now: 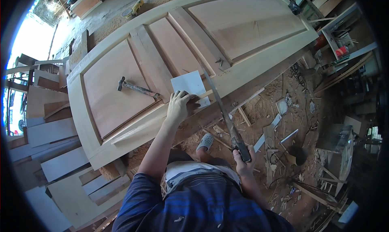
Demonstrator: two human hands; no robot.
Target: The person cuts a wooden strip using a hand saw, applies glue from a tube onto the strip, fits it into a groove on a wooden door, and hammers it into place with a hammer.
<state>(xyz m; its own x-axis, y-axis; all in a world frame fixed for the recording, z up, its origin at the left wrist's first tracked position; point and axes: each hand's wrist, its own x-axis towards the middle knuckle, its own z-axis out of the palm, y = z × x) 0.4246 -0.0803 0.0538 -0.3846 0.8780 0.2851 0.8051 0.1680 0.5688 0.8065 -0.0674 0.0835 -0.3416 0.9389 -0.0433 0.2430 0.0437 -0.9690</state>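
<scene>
My right hand [244,163] is wrapped around the dark handle of a handsaw [223,106]. The saw's long blade reaches up and away over the edge of a panelled wooden door [279,55]. With bent fingers, my left hand [180,104] presses a thin wooden strip [206,94] down on a white rectangular sheet [187,83] lying on the door. The strip's end meets or lies close beside the blade; I cannot tell if they touch. Left of the sheet, a hammer [139,89] rests on the door. A small dark metal object [219,62] lies beyond the blade.
Sawdust and wood offcuts [245,116] litter the floor at the right. Stacked boards [60,151] fill the left side. A yellow power tool [135,8] sits behind the door. Frames and scrap wood [344,70] lean at the far right. My shoe [206,141] stands below the door edge.
</scene>
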